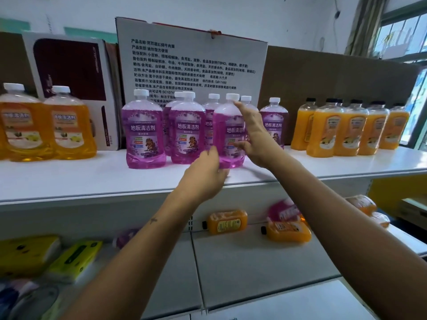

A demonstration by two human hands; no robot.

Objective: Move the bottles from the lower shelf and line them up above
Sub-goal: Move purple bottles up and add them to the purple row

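Observation:
Several purple floor-cleaner bottles with white caps stand on the white upper shelf (92, 176). One purple bottle (227, 135) stands at the front of the group, its base on the shelf. My left hand (208, 174) grips its lower left side. My right hand (253, 135) wraps its right side, with the fingers reaching up to its shoulder. On the lower shelf (254, 262) lie two orange bottles (227, 221) (287, 232), a blurred purple bottle (284, 210) and more orange bottles (364, 204) at the right. Another purple bottle (126, 237) lies partly behind my left forearm.
Two big yellow bottles (46, 125) stand at the upper shelf's left, and a row of orange bottles (346, 128) at its right. A white printed carton (191, 63) stands behind the purple group. Yellow-green tissue packs (74, 259) lie on the lower left.

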